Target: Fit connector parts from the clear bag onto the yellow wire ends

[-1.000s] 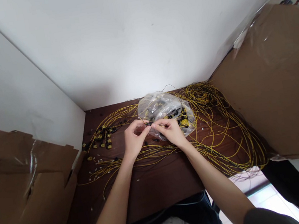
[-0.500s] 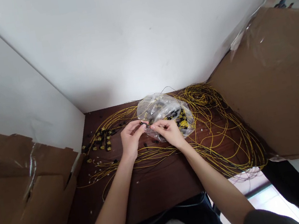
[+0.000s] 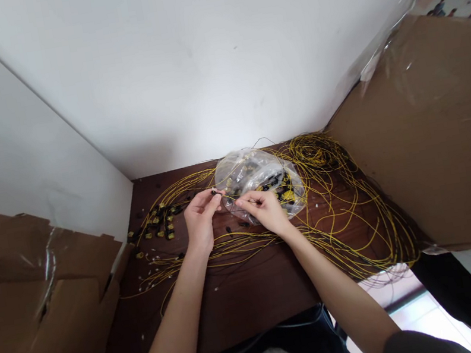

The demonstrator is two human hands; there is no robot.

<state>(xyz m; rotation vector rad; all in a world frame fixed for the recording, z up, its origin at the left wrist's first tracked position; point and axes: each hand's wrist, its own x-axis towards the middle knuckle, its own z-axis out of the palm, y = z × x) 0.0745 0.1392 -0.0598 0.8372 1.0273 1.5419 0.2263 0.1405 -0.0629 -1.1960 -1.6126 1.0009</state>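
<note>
My left hand (image 3: 201, 217) pinches a small black connector piece (image 3: 214, 191) between thumb and fingertips, in front of a clear plastic bag. From it a thin yellow wire (image 3: 229, 198) runs across to my right hand (image 3: 263, 210), whose thumb and fingers are closed on it. Behind my hands lies the plastic bag (image 3: 234, 167), holding several black and yellow parts. To the left of my left hand, several wire ends with black and yellow connectors (image 3: 162, 220) rest on the dark table. A bundle of yellow wires (image 3: 247, 245) passes under my forearms.
Coiled yellow wires (image 3: 310, 152) heap up at the table's back right and trail to its front edge. Cardboard (image 3: 445, 135) stands on the right and a cardboard box (image 3: 39, 330) on the left. A white wall (image 3: 218, 71) bounds the brown table (image 3: 256, 299) behind.
My left hand has shifted a little left with the black piece, widening the gap between my hands. More yellow wire shows between them.
</note>
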